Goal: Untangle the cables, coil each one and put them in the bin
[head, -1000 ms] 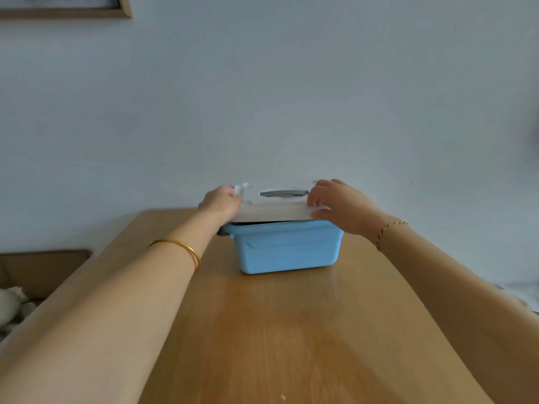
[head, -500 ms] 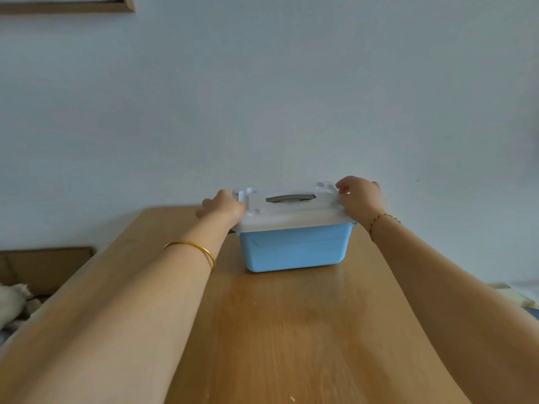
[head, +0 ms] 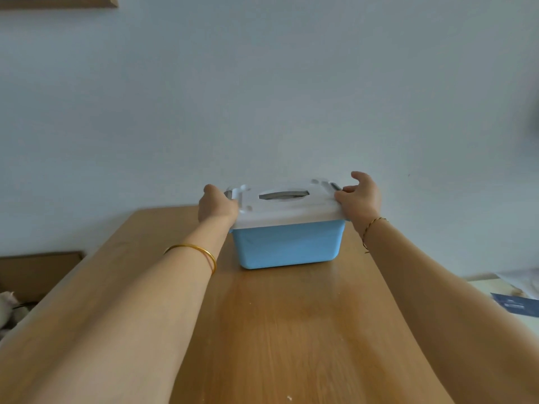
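Note:
A light blue bin [head: 287, 246] stands at the far end of the wooden table [head: 291, 330], against the wall. A white lid [head: 291, 211] with a grey handle slot sits flat on it and hides the inside. No cable is in view. My left hand [head: 215, 207] curls round the lid's left end at the grey clasp, its fingers hidden behind the hand. My right hand [head: 360, 196] is at the lid's right end, thumb and forefinger pinching the grey clasp, another finger raised.
The table is narrow, with both forearms stretched along it. A wooden headboard-like panel [head: 38, 269] and a white soft object [head: 5, 304] lie low at the left. Papers and a blue booklet [head: 516, 304] lie at the right. A picture frame [head: 58, 1] hangs top left.
The lid went from tilted and raised above the bin to seated flat on it. Both hands moved from the lid's edges out to the clasps at its two ends.

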Demonstrator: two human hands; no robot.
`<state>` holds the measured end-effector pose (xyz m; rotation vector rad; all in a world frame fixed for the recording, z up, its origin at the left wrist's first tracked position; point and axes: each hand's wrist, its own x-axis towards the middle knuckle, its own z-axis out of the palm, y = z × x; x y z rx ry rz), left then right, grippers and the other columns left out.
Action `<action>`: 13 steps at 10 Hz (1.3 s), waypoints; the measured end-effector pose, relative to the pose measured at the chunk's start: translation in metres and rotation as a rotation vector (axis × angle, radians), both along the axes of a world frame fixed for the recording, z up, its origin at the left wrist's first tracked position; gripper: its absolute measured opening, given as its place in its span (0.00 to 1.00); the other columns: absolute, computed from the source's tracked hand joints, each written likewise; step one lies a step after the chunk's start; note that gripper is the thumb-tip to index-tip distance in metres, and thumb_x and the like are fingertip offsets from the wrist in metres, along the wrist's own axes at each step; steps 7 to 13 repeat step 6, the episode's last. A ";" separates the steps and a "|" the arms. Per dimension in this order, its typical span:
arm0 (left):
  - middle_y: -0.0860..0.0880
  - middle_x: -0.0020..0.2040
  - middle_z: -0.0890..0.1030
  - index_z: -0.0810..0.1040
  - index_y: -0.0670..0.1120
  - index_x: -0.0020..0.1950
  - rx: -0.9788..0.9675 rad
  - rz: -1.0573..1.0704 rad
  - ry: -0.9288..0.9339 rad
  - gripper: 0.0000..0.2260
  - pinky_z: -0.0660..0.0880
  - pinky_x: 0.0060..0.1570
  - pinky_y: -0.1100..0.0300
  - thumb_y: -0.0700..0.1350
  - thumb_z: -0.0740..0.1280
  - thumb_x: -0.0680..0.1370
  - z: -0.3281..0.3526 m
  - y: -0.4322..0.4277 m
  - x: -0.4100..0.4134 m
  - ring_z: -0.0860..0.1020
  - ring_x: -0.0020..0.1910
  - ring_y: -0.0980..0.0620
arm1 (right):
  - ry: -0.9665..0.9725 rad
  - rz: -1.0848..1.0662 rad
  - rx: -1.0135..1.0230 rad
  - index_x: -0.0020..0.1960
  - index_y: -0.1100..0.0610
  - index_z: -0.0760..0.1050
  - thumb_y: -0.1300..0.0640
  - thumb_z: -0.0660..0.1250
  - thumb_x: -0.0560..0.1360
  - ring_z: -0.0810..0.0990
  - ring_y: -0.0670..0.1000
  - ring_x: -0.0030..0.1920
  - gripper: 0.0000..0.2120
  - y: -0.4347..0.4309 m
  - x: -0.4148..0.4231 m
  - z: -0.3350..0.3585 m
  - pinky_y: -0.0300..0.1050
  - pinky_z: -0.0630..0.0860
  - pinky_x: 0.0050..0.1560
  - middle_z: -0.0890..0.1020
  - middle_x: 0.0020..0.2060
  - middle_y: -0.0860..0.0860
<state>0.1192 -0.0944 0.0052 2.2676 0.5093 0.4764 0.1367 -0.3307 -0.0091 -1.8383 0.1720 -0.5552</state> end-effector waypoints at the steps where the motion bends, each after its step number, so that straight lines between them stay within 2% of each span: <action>1: 0.38 0.64 0.73 0.65 0.37 0.65 0.065 -0.010 0.009 0.16 0.71 0.52 0.51 0.43 0.62 0.80 0.001 0.001 0.001 0.73 0.62 0.37 | -0.031 0.000 -0.043 0.72 0.57 0.65 0.66 0.62 0.73 0.75 0.50 0.50 0.27 0.001 -0.002 0.000 0.40 0.69 0.52 0.80 0.50 0.55; 2: 0.38 0.62 0.74 0.66 0.38 0.63 0.167 -0.045 0.009 0.13 0.71 0.51 0.50 0.41 0.60 0.80 0.001 0.003 0.003 0.74 0.60 0.37 | -0.059 0.018 -0.097 0.71 0.57 0.66 0.68 0.59 0.73 0.77 0.51 0.56 0.27 0.000 0.000 -0.001 0.40 0.70 0.57 0.82 0.52 0.54; 3: 0.38 0.61 0.74 0.66 0.38 0.62 0.223 -0.056 0.000 0.12 0.69 0.47 0.52 0.39 0.59 0.80 0.001 0.004 0.003 0.74 0.58 0.38 | -0.082 0.029 -0.177 0.70 0.57 0.67 0.69 0.57 0.72 0.77 0.51 0.57 0.27 -0.002 0.002 -0.001 0.39 0.70 0.54 0.83 0.50 0.55; 4: 0.39 0.60 0.75 0.65 0.38 0.64 0.229 -0.063 -0.021 0.13 0.69 0.46 0.52 0.39 0.60 0.80 0.000 0.005 0.003 0.75 0.57 0.38 | -0.086 0.041 -0.199 0.69 0.56 0.68 0.68 0.58 0.73 0.77 0.52 0.56 0.25 -0.003 0.001 0.000 0.45 0.74 0.56 0.83 0.50 0.54; 5: 0.40 0.58 0.75 0.65 0.38 0.64 0.193 -0.058 -0.040 0.14 0.69 0.43 0.52 0.42 0.60 0.80 -0.001 0.005 -0.002 0.74 0.50 0.40 | -0.101 0.052 -0.210 0.69 0.56 0.67 0.64 0.59 0.74 0.77 0.52 0.56 0.23 -0.005 0.004 -0.004 0.50 0.75 0.57 0.82 0.53 0.52; 6: 0.39 0.65 0.72 0.60 0.38 0.70 0.011 -0.050 -0.105 0.22 0.69 0.51 0.51 0.48 0.59 0.81 -0.004 0.008 -0.002 0.72 0.61 0.37 | -0.089 0.094 -0.082 0.72 0.55 0.62 0.58 0.62 0.77 0.75 0.51 0.61 0.24 -0.010 0.005 -0.004 0.52 0.74 0.60 0.78 0.61 0.52; 13: 0.39 0.65 0.72 0.60 0.38 0.70 0.011 -0.050 -0.105 0.22 0.69 0.51 0.51 0.48 0.59 0.81 -0.004 0.008 -0.002 0.72 0.61 0.37 | -0.089 0.094 -0.082 0.72 0.55 0.62 0.58 0.62 0.77 0.75 0.51 0.61 0.24 -0.010 0.005 -0.004 0.52 0.74 0.60 0.78 0.61 0.52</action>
